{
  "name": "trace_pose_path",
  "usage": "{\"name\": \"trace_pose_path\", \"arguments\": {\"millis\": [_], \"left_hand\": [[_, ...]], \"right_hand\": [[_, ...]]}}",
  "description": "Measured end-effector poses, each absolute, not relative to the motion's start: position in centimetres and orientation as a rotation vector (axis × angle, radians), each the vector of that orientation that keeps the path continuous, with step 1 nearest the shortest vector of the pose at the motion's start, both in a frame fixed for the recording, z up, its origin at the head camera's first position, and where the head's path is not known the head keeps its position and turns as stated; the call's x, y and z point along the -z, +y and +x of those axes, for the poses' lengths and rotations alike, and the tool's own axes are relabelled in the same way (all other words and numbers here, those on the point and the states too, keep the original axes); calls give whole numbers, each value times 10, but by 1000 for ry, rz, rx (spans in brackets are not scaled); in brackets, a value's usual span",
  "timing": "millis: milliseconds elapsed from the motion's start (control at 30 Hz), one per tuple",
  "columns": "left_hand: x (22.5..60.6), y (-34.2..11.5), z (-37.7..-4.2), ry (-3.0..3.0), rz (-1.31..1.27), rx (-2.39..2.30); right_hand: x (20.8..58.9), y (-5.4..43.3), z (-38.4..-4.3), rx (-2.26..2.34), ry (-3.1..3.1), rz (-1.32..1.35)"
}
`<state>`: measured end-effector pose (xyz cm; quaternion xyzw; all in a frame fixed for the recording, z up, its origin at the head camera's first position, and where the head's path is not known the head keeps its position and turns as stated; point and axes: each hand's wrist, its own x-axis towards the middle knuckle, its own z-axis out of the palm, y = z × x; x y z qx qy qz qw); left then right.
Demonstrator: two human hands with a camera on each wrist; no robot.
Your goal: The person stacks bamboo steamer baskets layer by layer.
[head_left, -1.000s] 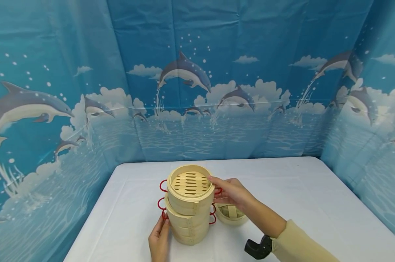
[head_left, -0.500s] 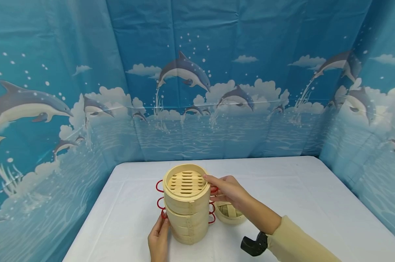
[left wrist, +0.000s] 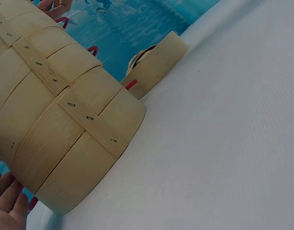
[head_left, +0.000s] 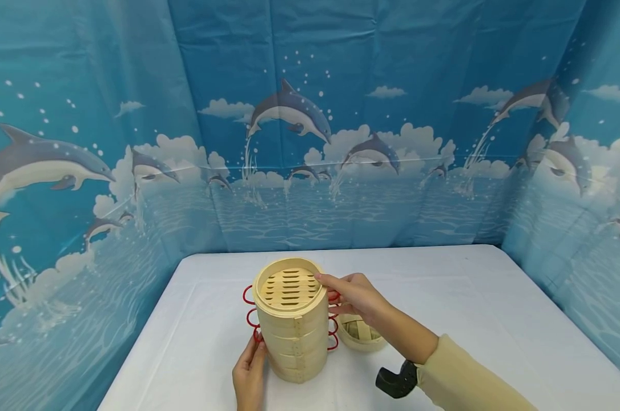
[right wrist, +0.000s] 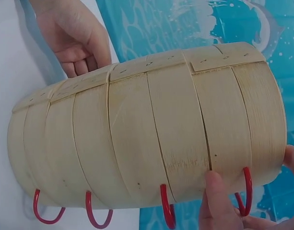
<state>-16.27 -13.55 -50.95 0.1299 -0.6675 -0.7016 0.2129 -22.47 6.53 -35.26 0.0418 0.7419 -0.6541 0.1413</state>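
A tall stack of round bamboo steamer baskets (head_left: 296, 342) with red side handles stands on the table. The top steamer basket (head_left: 289, 288) has a slatted floor and lines up with the tiers beneath it. My right hand (head_left: 358, 297) holds that top basket on its right side, thumb over the rim and fingers by the red handle (right wrist: 248, 191). Low on the left side, my left hand (head_left: 249, 371) grips the stack at a red handle (head_left: 257, 334). In the right wrist view the left hand's fingers (right wrist: 84, 64) are curled, partly hidden behind the stack.
A woven bamboo steamer lid (head_left: 361, 334) lies right behind the stack, partly covered by the right forearm. White cloth covers the table (head_left: 443, 297). A blue dolphin-print curtain (head_left: 310, 217) hangs along the back and sides. A black device (head_left: 397, 379) is on the right wrist.
The right hand has shifted the top basket left and slightly down, so its offset over the lower tiers is gone. The left hand has stayed in place.
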Motion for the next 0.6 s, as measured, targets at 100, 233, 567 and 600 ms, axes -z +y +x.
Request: {"name": "trace_pose_path", "arguments": {"millis": [100,233,567,600], "left_hand": [[510,-136,-163,-1857,369,1946],[510,-136,-163,-1864,374,1952],[511,-136,-164,-1822,328,1980],[511,-136,-164,-1823,326,1980]], "right_hand": [[353,65,-225,1881,2149,115],[353,64,-224,1869,2168,144],[353,61,-218,1905,2155,225],[353,61,-218,1913,2151,228]]}}
